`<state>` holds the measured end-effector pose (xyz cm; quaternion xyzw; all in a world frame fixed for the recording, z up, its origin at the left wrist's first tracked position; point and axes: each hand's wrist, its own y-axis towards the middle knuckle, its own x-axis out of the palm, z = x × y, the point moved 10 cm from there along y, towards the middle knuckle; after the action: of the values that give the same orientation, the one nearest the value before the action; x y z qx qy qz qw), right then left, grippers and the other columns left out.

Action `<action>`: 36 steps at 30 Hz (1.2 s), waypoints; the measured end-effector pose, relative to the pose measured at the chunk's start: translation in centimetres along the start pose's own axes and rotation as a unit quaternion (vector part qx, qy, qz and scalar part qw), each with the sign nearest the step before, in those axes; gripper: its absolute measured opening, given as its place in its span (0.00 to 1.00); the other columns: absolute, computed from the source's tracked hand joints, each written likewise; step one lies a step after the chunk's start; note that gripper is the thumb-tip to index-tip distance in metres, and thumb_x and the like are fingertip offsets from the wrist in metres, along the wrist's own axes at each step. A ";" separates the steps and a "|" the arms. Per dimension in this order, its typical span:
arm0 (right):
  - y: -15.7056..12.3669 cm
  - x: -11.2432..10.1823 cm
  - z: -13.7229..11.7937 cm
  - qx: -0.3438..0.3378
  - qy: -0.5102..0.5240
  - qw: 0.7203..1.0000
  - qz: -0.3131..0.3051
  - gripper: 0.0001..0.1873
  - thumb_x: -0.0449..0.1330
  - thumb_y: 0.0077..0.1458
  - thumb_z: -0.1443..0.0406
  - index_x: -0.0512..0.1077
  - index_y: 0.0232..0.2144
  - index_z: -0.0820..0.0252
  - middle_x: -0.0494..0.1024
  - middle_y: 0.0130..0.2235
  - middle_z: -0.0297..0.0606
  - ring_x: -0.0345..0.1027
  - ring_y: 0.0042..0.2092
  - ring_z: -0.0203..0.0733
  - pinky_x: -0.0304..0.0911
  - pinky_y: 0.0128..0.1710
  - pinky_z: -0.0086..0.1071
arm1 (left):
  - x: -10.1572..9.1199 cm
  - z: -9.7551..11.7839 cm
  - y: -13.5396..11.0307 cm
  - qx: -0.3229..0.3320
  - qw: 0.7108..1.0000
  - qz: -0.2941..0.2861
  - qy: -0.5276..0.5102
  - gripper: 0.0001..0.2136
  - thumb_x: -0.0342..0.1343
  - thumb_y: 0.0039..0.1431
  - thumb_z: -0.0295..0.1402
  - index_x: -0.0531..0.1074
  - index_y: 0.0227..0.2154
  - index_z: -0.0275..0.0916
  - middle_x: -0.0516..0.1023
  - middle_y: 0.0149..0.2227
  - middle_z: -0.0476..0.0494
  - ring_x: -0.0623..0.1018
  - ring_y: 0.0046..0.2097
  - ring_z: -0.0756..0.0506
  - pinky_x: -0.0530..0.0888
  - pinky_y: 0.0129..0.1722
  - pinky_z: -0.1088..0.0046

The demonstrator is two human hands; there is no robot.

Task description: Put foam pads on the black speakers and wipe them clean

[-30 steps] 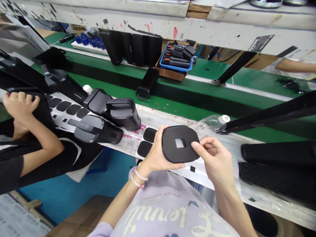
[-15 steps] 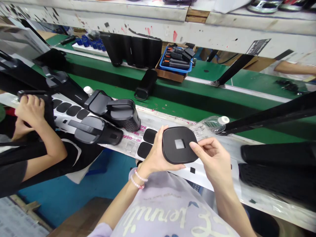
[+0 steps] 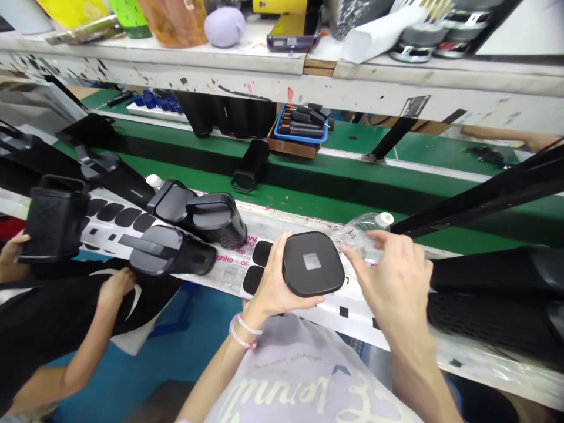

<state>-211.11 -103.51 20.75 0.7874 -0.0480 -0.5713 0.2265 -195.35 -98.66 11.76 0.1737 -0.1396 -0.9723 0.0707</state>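
Observation:
My left hand (image 3: 268,288) is wrapped around the side of a black housing (image 3: 324,273). Its flat rounded-square end faces up, with a small pale grey square in the middle; the rest of the housing is hidden below. To the right, my right hand (image 3: 392,276) is off the housing, thumb and forefinger apart, with nothing visible between them. Behind that hand lies a clear plastic bottle (image 3: 359,229) with a white cap. Beneath the housing is a white backing sheet (image 3: 324,317) with small black squares, and black rounded pads (image 3: 254,279) show left of it.
Several black housings with handles (image 3: 161,249) stand to the left, by a co-worker's hand (image 3: 115,288). Dark housings (image 3: 489,311) lie at the right. Across the green conveyor (image 3: 304,202) sits a blue tray (image 3: 304,138) of black parts. A white shelf (image 3: 247,70) spans the top.
My right hand has come away from the housing's end, up and to the right. The opening there now shows as a flush grey square. The co-worker's hands have moved apart, and the view has tilted up.

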 end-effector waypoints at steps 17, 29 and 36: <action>-8.2 16.0 9.5 0.275 0.542 0.758 -0.237 0.37 0.57 0.50 0.41 0.66 0.56 0.52 0.63 0.61 0.41 0.51 0.64 0.52 0.40 0.65 0.48 | -6.8 0.4 2.6 -0.032 0.920 0.265 -0.286 0.40 0.67 0.42 0.41 0.57 0.60 0.47 0.66 0.58 0.40 0.70 0.56 0.38 0.68 0.55 0.63; -7.8 13.6 9.9 0.505 0.747 0.423 0.088 0.14 0.62 0.43 0.52 0.75 0.29 0.55 0.79 0.26 0.31 0.74 0.29 0.46 0.70 0.39 0.41 | -6.0 4.5 4.1 -0.021 0.862 0.216 -0.459 0.39 0.64 0.45 0.45 0.56 0.61 0.52 0.77 0.47 0.44 0.78 0.43 0.43 0.76 0.41 0.69; -3.4 4.0 13.7 0.392 0.681 0.573 0.232 0.13 0.57 0.47 0.58 0.63 0.16 0.53 0.60 0.15 0.30 0.54 0.17 0.39 0.52 0.16 0.34 | -6.0 1.8 4.0 -0.089 0.863 0.145 -0.476 0.32 0.60 0.48 0.51 0.65 0.56 0.47 0.75 0.52 0.43 0.77 0.48 0.42 0.76 0.42 0.72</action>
<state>-222.96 -105.97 12.49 0.9180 -0.2799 0.2805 -0.0130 -190.05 -100.87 16.49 -0.3395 -0.0923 -0.9238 0.1512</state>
